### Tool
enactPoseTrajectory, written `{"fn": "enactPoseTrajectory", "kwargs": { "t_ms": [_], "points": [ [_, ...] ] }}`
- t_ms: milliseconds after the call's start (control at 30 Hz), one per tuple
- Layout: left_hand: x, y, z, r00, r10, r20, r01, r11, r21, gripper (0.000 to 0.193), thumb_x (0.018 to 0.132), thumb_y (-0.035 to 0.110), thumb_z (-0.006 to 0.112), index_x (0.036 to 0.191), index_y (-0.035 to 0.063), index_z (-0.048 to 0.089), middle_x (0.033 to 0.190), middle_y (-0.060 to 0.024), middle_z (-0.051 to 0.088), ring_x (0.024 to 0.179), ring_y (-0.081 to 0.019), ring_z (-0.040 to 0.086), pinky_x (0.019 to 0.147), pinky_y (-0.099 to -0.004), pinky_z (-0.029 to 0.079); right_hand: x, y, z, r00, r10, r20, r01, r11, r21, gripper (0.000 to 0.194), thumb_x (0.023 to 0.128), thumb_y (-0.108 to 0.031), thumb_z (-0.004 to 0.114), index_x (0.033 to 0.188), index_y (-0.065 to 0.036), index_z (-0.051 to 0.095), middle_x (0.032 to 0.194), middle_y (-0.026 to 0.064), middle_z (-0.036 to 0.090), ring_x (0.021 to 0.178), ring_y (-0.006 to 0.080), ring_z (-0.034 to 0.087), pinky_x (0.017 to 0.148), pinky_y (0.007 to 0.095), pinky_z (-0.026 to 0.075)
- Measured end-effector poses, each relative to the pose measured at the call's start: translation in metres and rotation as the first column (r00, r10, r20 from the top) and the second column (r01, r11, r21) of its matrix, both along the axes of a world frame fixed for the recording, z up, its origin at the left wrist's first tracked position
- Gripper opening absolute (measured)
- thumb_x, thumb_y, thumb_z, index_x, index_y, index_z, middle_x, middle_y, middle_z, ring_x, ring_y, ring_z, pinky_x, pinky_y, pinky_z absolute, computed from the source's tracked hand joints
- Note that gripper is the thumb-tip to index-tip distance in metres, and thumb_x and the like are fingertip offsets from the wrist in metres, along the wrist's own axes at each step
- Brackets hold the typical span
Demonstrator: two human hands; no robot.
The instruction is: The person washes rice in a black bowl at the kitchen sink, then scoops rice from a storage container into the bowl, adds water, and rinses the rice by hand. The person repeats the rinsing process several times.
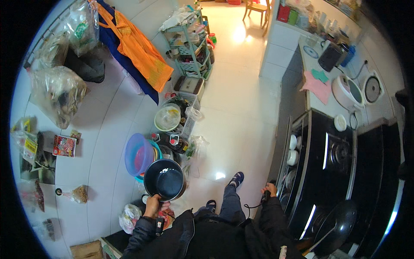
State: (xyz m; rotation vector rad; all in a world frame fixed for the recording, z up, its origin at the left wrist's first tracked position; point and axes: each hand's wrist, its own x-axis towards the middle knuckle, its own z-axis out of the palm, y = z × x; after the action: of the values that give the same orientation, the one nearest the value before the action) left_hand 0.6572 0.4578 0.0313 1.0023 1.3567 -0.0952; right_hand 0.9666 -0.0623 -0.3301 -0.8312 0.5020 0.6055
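Observation:
My left hand (pixel 154 207) grips the rim of a dark, deep cooking pot (pixel 164 179), thumb over its edge, and the pot looks empty inside. Behind the pot stand a translucent purple basin (pixel 139 154) and other nested basins. My right hand (pixel 269 190) is at the front edge of an opened drawer (pixel 282 171) under the stove, its fingers curled; whether they hold the edge is not clear. White bowls (pixel 292 157) and other dishes lie inside the drawer. A black device with a cable sits at my right wrist.
A black gas stove (pixel 338 150) with a wok (pixel 336 226) runs along the right, beyond it a white rice cooker (pixel 347 92) with its lid up. Oil bottles (pixel 174 141), a plastic basket (pixel 193 121) and a shelf rack (pixel 190 48) line the left wall. Bags and aprons hang there.

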Motion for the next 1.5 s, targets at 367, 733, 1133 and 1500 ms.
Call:
{"fn": "enactPoseTrajectory", "kwargs": {
  "t_ms": [367,733,1133,1500],
  "points": [
    [0.187,-0.024,0.034,0.999,-0.012,0.035,0.013,0.999,-0.033,0.037,0.091,0.017,0.048,0.114,-0.0106,0.056,0.099,-0.0246,0.07,0.08,-0.0347,0.073,0.067,-0.0416,0.062,0.093,-0.03,0.063,0.465,-0.357,-0.81,0.205,0.934,-0.294,0.051,0.088,-0.025,0.064,0.125,0.003,0.042,0.119,0.0229,0.05,0.099,0.0359,0.058,0.078,0.0493,0.055],
    [0.311,0.017,0.038,0.991,-0.128,0.037,0.13,0.99,-0.059,0.033,0.088,0.012,0.051,0.11,-0.0111,0.06,0.095,-0.0221,0.071,0.078,-0.032,0.074,0.065,-0.0409,0.063,0.129,-0.048,0.078,0.62,-0.508,-0.598,0.326,0.86,-0.393,0.031,0.091,-0.023,0.061,0.111,-0.002,0.05,0.103,0.0165,0.055,0.086,0.0318,0.058,0.076,0.0467,0.053],
    [0.461,0.13,0.004,0.692,-0.722,-0.003,0.62,0.593,0.514,0.024,0.087,0.011,0.053,0.094,-0.0081,0.065,0.086,-0.025,0.071,0.078,-0.0373,0.074,0.063,-0.0444,0.062,0.336,0.071,0.127,0.933,0.001,-0.359,-0.143,0.918,-0.37,0.01,0.092,-0.017,0.057,0.089,-0.007,0.055,0.082,0.0078,0.055,0.071,0.0256,0.056,0.067,0.0398,0.049],
    [0.527,0.11,-0.008,0.992,0.129,0.001,-0.129,0.992,-0.009,0.031,0.084,0.018,0.056,0.093,-0.0101,0.066,0.082,-0.0204,0.072,0.07,-0.0311,0.074,0.061,-0.0402,0.061,0.611,0.368,0.267,0.673,0.739,-0.013,-0.698,0.63,-0.341,0.026,0.096,-0.018,0.062,0.115,-0.001,0.062,0.1,0.016,0.068,0.087,0.0241,0.068,0.075,0.039,0.056]
  ]
}}
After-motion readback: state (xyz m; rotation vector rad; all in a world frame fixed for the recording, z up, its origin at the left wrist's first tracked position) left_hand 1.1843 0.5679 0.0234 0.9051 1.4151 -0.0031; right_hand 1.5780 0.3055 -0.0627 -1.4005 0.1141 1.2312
